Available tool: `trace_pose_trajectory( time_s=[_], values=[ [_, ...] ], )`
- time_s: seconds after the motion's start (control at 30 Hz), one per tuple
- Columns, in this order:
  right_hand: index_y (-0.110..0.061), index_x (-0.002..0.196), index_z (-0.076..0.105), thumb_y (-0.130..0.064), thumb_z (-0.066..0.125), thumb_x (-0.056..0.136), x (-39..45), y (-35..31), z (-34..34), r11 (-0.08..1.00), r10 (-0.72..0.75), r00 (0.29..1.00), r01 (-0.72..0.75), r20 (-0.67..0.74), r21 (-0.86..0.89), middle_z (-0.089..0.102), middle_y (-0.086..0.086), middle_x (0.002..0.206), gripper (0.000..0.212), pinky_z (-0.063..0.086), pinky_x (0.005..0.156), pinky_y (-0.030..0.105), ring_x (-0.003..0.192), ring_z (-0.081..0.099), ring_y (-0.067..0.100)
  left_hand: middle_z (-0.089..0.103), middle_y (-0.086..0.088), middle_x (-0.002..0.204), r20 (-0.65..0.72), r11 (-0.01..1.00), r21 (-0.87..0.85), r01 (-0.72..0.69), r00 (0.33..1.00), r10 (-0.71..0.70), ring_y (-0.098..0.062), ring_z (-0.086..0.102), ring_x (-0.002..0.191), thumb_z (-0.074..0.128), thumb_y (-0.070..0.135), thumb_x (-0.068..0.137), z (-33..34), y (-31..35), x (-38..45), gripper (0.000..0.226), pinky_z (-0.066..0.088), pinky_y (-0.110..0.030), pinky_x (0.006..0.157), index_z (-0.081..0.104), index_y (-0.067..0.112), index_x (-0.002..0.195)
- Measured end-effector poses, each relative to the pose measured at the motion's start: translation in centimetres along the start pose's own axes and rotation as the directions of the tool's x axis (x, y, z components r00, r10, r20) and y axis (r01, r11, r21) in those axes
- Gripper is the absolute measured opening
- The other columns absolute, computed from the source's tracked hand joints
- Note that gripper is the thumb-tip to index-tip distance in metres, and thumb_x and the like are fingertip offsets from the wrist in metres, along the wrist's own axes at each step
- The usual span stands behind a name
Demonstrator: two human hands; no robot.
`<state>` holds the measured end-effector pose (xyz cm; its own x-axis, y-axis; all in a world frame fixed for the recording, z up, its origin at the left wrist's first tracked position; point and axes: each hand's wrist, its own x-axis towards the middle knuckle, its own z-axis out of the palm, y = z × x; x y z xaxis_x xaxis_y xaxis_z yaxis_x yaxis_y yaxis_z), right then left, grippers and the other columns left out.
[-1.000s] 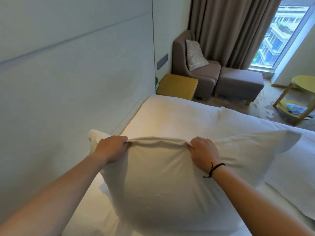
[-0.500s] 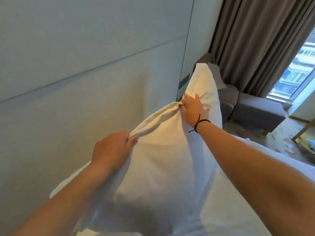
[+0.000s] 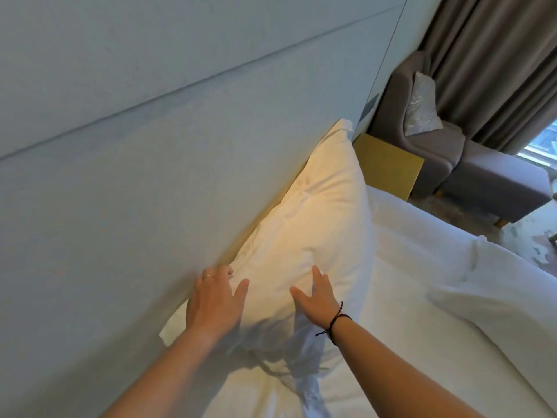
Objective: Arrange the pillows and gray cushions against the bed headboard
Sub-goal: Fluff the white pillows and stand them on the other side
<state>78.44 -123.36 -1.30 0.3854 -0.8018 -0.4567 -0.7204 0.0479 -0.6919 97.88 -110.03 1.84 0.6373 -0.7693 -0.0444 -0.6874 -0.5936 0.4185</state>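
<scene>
The white pillow (image 3: 319,230) leans against the headboard (image 3: 150,176) at frame centre, long axis running toward the upper right — both hands flat on its near end, fingers spread, left hand (image 3: 215,300) beside the headboard, right hand (image 3: 316,294) just right; no readable writing

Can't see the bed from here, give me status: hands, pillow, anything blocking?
Left hand and right hand open, flat on white pillow. Pillow leaning against headboard. Nothing in the way.
</scene>
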Motion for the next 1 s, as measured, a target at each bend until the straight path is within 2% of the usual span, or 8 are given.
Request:
trace_pose_trajectory(
  time_s=[0.1, 0.23, 0.37, 0.53, 0.73, 0.8, 0.9, 1.0],
  values=[
    [-0.023, 0.155, 0.006, -0.052, 0.058, 0.089, -0.4, 0.3, -0.5, 1.000, -0.012, 1.000, 0.012, 0.020, -0.020, 0.003, 0.000, 0.163, 0.089, 0.014, 0.120, 0.042, 0.149, -0.002, 0.017, 0.055, -0.010, 0.131, 0.125, 0.996, 0.078, 0.034, 0.991, -0.044, -0.034, 0.051, 0.119, 0.041, 0.057, 0.093, 0.6, -1.3, 0.2, 0.052, 0.044, -0.046, 0.096, 0.048, 0.024, 0.132],
    [-0.021, 0.155, 0.008, -0.049, 0.059, 0.090, -1.4, 0.1, 0.0, 1.000, 0.010, 1.000, -0.010, 0.007, 0.009, 0.007, -0.002, 0.163, 0.087, 0.016, 0.120, 0.043, 0.149, 0.004, 0.017, 0.064, -0.008, 0.125, 0.391, 0.975, -0.141, 0.173, 0.914, -0.106, -0.032, 0.059, 0.113, 0.035, 0.073, 0.085, 1.1, -2.7, -0.4, 0.069, 0.049, -0.042, 0.091, 0.048, 0.021, 0.129],
    [-0.021, 0.154, 0.007, -0.050, 0.061, 0.088, -2.7, -0.1, 0.8, 0.998, 0.034, 0.999, -0.034, 0.001, 0.052, 0.008, -0.004, 0.162, 0.090, 0.017, 0.120, 0.045, 0.149, 0.006, 0.017, 0.066, -0.001, 0.113, 0.337, 0.989, -0.088, 0.119, 0.938, -0.083, -0.028, 0.063, 0.104, 0.038, 0.093, 0.063, 1.3, -2.7, -0.7, 0.088, 0.048, -0.035, 0.075, 0.053, 0.024, 0.115],
    [-0.023, 0.155, 0.005, -0.049, 0.059, 0.090, -3.9, -0.4, 0.1, 0.995, 0.081, 0.996, -0.082, 0.027, 0.055, 0.011, -0.004, 0.162, 0.089, 0.025, 0.115, 0.039, 0.147, 0.018, 0.021, 0.068, -0.005, 0.096, 0.231, 0.996, -0.065, -0.054, 0.971, 0.067, -0.032, 0.061, 0.082, 0.041, 0.062, 0.092, -0.3, -0.9, 1.1, 0.042, 0.045, -0.035, 0.066, 0.050, 0.022, 0.086],
    [-0.028, 0.154, -0.001, -0.046, 0.050, 0.095, -4.8, -1.1, 1.1, 0.949, 0.116, 0.993, -0.115, 0.012, 0.293, 0.007, -0.004, 0.162, 0.080, 0.025, 0.117, 0.041, 0.147, 0.017, 0.020, 0.065, -0.007, 0.083, -0.045, 0.936, 0.092, -0.339, 0.938, 0.344, -0.035, 0.060, 0.074, 0.043, 0.049, 0.098, -7.1, 3.2, 3.9, 0.032, 0.032, -0.033, 0.054, 0.043, 0.024, 0.078],
    [-0.034, 0.153, 0.000, -0.052, 0.047, 0.095, -4.9, -1.9, 1.7, 0.938, 0.150, 0.988, -0.156, 0.045, 0.309, 0.014, -0.005, 0.161, 0.077, 0.040, 0.105, 0.039, 0.141, 0.032, 0.025, 0.065, -0.006, 0.078, -0.095, 0.923, 0.119, -0.367, 0.921, 0.378, -0.034, 0.060, 0.069, 0.043, 0.050, 0.098, -8.1, 3.3, 3.1, 0.033, 0.028, -0.031, 0.052, 0.044, 0.024, 0.077],
    [-0.040, 0.152, 0.004, -0.060, 0.045, 0.091, -5.6, -1.9, 2.6, 0.893, 0.269, 0.946, -0.315, 0.181, 0.322, 0.031, -0.004, 0.153, 0.076, 0.047, 0.072, 0.030, 0.109, 0.061, 0.023, 0.066, -0.004, 0.078, -0.035, 0.920, 0.170, -0.353, 0.931, 0.364, -0.030, 0.054, 0.062, 0.038, 0.055, 0.098, -7.6, 1.3, 1.2, 0.036, 0.027, -0.031, 0.051, 0.043, 0.026, 0.078],
    [-0.043, 0.152, 0.002, -0.059, 0.047, 0.090, -6.6, -0.8, 3.6, 0.878, 0.323, 0.916, -0.384, 0.237, 0.285, 0.037, -0.001, 0.149, 0.078, 0.050, 0.089, 0.042, 0.103, 0.064, 0.025, 0.068, -0.005, 0.088, 0.100, 0.936, 0.179, -0.302, 0.952, 0.288, -0.033, 0.063, 0.078, 0.032, 0.059, 0.097, -5.7, -1.1, -0.6, 0.039, 0.035, -0.034, 0.058, 0.040, 0.025, 0.079]
  ],
)
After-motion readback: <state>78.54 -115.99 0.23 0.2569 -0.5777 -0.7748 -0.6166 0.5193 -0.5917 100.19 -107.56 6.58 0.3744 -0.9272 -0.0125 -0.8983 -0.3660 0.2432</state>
